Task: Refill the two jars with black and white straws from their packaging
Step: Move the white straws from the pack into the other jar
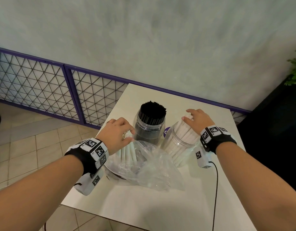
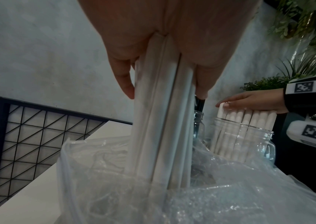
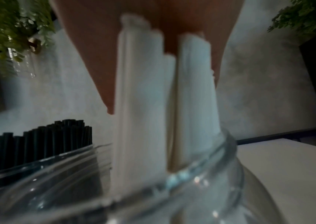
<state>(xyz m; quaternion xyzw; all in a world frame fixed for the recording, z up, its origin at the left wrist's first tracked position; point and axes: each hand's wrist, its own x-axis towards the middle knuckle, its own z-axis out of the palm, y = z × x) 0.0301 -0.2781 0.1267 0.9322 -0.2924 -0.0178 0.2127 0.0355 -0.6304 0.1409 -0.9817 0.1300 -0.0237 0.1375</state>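
Observation:
My left hand (image 1: 125, 135) grips a bundle of white straws (image 1: 127, 152) that stands partly inside a clear plastic bag (image 1: 149, 165) on the table. The left wrist view shows thumb and fingers curled round this bundle (image 2: 163, 136) above the bag (image 2: 115, 189). A clear jar (image 1: 149, 130) packed with black straws (image 1: 152, 112) stands in the middle. To its right, a second clear jar (image 1: 179, 147) tilts toward me and holds white straws (image 1: 185, 129). My right hand (image 1: 194, 117) lies flat on their tops, fingers straight.
The white table (image 1: 160, 205) ends just left of the bag, with tiled floor below. A purple-framed wire fence (image 1: 43, 84) runs along the wall behind. A green plant (image 1: 295, 70) is at the far right. A black cable (image 1: 216, 189) hangs from my right wrist.

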